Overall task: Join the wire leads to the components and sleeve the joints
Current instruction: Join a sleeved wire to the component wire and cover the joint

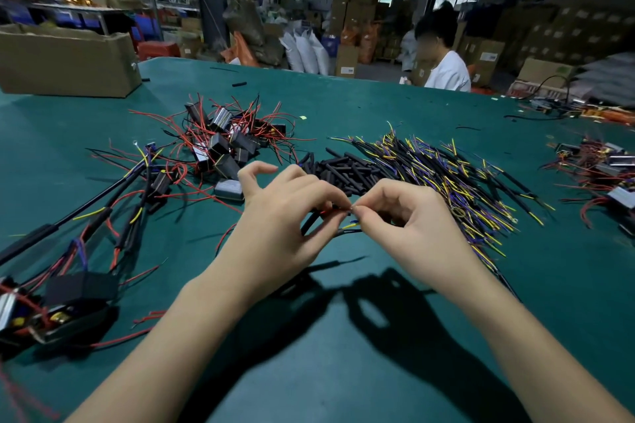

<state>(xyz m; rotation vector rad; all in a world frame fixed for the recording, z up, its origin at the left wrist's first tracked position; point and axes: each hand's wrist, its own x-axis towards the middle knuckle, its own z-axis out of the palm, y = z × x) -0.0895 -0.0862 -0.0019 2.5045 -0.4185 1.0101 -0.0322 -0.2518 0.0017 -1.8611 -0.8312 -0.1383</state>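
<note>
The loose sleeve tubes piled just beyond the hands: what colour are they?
Black, all of them. The sleeve tubes show best in the head view, the only one.

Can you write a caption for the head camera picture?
Two hands twist fine wire ends together above a green table.

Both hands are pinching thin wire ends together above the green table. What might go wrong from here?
1. The left hand and right hand pinch the red wire only at its tip, so the twist may slip apart.
2. The loose yellow wire beside the joint might get caught in it.
3. The black sleeves lie beyond the hands; reaching for one may mean letting go of the joint.
</note>
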